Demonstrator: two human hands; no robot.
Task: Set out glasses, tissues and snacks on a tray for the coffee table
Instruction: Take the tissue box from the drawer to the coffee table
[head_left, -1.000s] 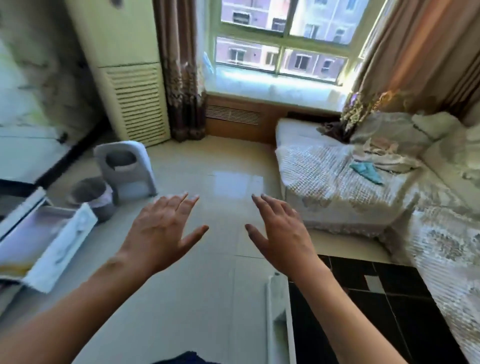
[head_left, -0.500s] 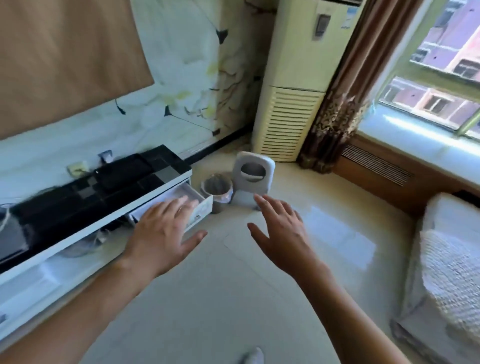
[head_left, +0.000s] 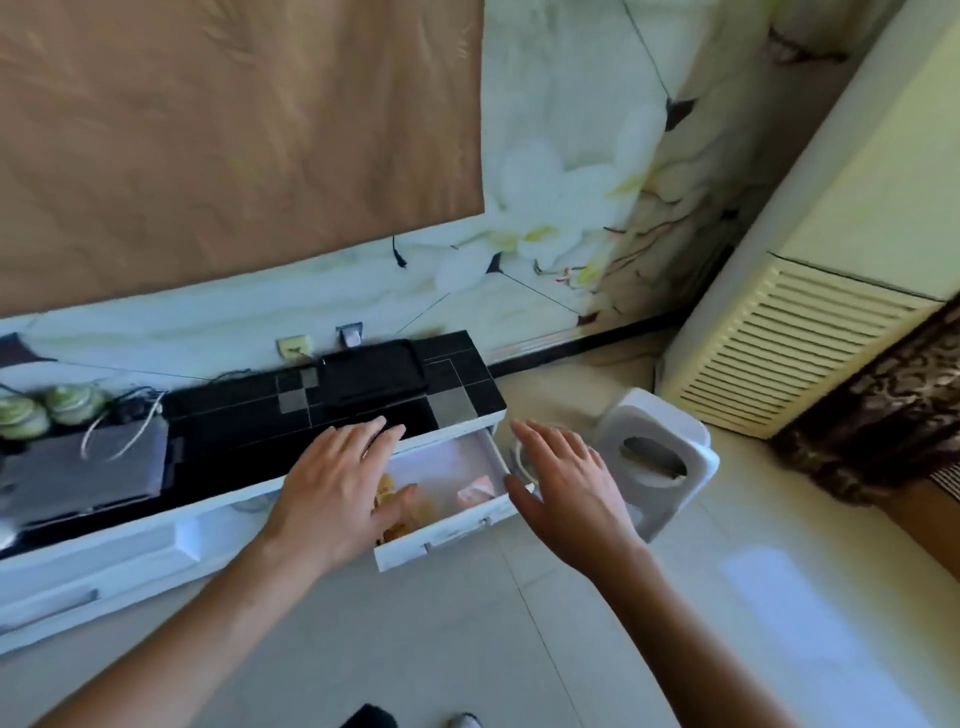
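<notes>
A white drawer (head_left: 447, 535) stands pulled out from the right end of a low white TV cabinet (head_left: 130, 561) with a black tiled top. Inside lie yellow-orange snack packets (head_left: 410, 512) and a pinkish packet (head_left: 475, 488). My left hand (head_left: 337, 493) hovers over the drawer's left part, fingers spread, holding nothing and hiding some of the snacks. My right hand (head_left: 566, 493) is spread just right of the drawer's outer corner, also holding nothing. A black rectangular tray (head_left: 371, 376) lies on the cabinet top behind the drawer.
A white stool-like stand (head_left: 657, 462) sits on the tiled floor right of the drawer. A tall cream air conditioner (head_left: 810, 332) fills the right corner beside a dark patterned curtain (head_left: 878, 421). A grey flat device (head_left: 83, 467) and green round objects (head_left: 47, 410) rest on the cabinet's left.
The view has swung left from the window and sofa to the TV cabinet and come closer. Both open hands now reach down over the open drawer.
</notes>
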